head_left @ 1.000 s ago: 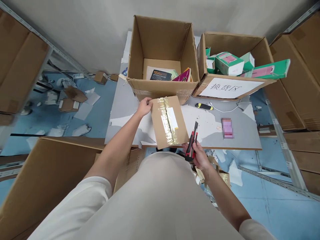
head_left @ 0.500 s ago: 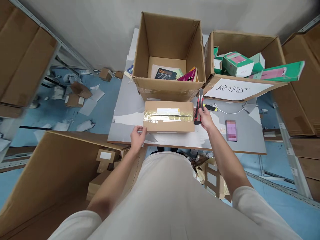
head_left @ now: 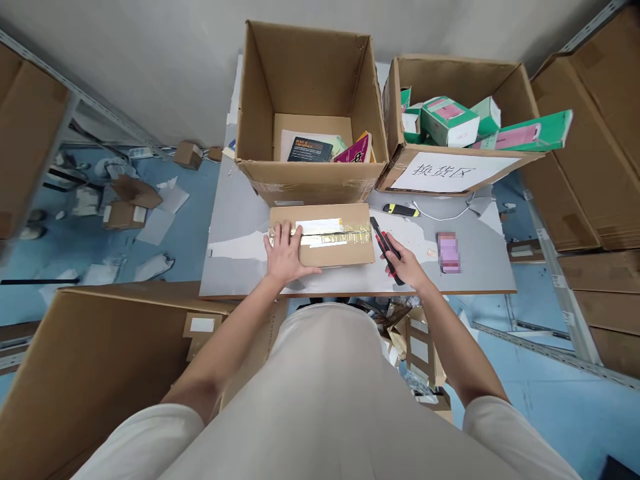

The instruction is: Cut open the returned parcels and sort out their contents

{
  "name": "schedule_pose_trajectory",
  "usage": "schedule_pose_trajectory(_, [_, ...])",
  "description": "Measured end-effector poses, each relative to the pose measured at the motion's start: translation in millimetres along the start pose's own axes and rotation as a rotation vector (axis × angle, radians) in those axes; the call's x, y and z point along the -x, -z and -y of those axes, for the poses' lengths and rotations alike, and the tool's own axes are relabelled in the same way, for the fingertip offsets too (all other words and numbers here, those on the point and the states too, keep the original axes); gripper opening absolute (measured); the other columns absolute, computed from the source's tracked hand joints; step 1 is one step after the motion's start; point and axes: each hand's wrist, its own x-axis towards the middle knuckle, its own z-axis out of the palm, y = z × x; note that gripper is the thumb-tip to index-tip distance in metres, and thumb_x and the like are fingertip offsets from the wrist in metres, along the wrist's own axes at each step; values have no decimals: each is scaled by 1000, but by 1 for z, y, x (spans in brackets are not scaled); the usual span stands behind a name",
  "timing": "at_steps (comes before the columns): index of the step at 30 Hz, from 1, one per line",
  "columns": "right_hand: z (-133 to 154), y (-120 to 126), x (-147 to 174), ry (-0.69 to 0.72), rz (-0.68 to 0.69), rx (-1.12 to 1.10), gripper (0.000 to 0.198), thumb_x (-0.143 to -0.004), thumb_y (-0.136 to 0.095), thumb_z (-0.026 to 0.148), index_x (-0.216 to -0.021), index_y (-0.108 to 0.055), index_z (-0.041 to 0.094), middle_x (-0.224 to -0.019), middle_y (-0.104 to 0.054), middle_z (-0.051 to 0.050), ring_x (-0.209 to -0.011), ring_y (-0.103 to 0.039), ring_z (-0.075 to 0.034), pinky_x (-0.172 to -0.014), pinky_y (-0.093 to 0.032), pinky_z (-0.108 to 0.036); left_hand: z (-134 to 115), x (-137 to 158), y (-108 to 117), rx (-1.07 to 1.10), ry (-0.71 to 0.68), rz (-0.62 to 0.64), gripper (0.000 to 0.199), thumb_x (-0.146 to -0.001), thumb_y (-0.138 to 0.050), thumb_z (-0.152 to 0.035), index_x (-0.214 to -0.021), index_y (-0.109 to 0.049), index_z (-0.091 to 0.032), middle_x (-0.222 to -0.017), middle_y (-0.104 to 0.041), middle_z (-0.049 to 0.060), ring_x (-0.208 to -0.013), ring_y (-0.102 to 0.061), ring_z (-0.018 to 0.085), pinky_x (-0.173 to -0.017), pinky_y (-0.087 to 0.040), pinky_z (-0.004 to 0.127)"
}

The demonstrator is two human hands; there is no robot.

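Note:
A taped brown cardboard box lies flat near the front of the table, white labels and shiny tape running across its top. My left hand rests on the left end of this box, palm down with fingers spread. In my right hand is a black and red utility knife, its tip pointing up and left beside the box's right end. Whether the tip touches the box I cannot tell. Another knife with a black and yellow handle lies on the table behind my right hand.
Behind the taped box stands a large open carton with books inside. To its right, a labelled carton holds green boxes. A blurred pink item lies on the table. A big open carton stands at lower left.
My left hand has moved from the box's front left corner onto its top and spread out. The utility knife has tilted from upright to leaning left. The view has shifted slightly.

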Motion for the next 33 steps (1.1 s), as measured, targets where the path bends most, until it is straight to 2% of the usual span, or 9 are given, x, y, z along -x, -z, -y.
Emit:
schedule_pose_trajectory(3, [4, 4, -1, -11, 48, 33, 69, -85, -55, 41, -149, -31, 30, -82, -62, 1, -45, -55, -7, -40, -48, -21, -2, 0, -3, -11, 17, 19, 123, -48, -68, -78, -148, -28, -17, -156, -20, 20, -142, -10, 47, -110, -2, 65])
schedule_pose_trajectory(10, [26, 28, 2, 0, 154, 378, 60, -88, -51, 27, -146, -37, 33, -69, -57, 4, -40, -52, -6, -41, -48, -20, -1, 1, -2, 0, 44, 43, 116, -54, -66, -75, -148, -27, -21, -158, -17, 18, -144, -9, 44, -108, -13, 63])
schedule_pose_trajectory(14, [34, 35, 2, -52, 272, 389, 61, -90, -50, 25, -148, -33, 32, -69, -57, 4, -41, -52, -6, -39, -45, -17, -3, 0, 0, -94, 30, 132, 118, -56, -63, -76, -150, -21, -19, -159, -12, 18, -145, -4, 42, -103, -22, 61])
schedule_pose_trajectory(17, [32, 33, 4, -82, 301, 390, 61, -90, -49, 25, -148, -31, 33, -70, -57, 4, -40, -52, -6, -39, -44, -17, -4, -1, 2, -149, 37, 165, 116, -60, -59, -77, -151, -17, -18, -159, -10, 17, -145, -1, 42, -101, -25, 60])
schedule_pose_trajectory(21, [20, 28, 22, -123, 320, 356, 59, -92, -46, 28, -149, -31, 33, -69, -56, 4, -41, -52, -6, -40, -46, -19, -4, -2, 3, -162, 47, 177, 114, -62, -58, -76, -151, -18, -19, -159, -9, 18, -145, -2, 41, -99, -27, 60])
schedule_pose_trajectory(25, [13, 26, 45, -98, 236, 388, 59, -91, -47, 30, -148, -33, 33, -71, -60, 4, -40, -51, -7, -43, -48, -21, -3, -1, 0, -126, 35, 145, 117, -59, -61, -77, -151, -20, -18, -159, -9, 19, -145, -3, 42, -101, -24, 62])
schedule_pose_trajectory(29, [4, 39, 64, -79, 99, 337, 61, -88, -53, 36, -146, -35, 28, -75, -66, 2, -42, -54, -9, -43, -48, -22, -1, 0, -4, -45, 0, 75, 124, -51, -66, -79, -150, -24, -16, -158, -13, 21, -144, -7, 45, -107, -13, 65])
schedule_pose_trajectory(31, [-6, 45, 69, -86, 0, 223, 55, -85, -57, 43, -135, -46, 22, -73, -67, 0, -44, -56, -11, -41, -47, -23, 0, 1, -4, 18, -22, 23, 127, -48, -68, -79, -149, -26, -15, -157, -12, 22, -143, -7, 46, -109, -9, 66])
schedule_pose_trajectory(33, [-21, 43, 66, -77, -121, 82, 44, -81, -63, 48, -113, -54, 19, -64, -64, 1, -44, -56, -12, -41, -46, -24, 5, 4, -2, 100, -29, -40, 128, -47, -70, -78, -149, -27, -14, -157, -11, 22, -144, -5, 47, -109, -9, 66])
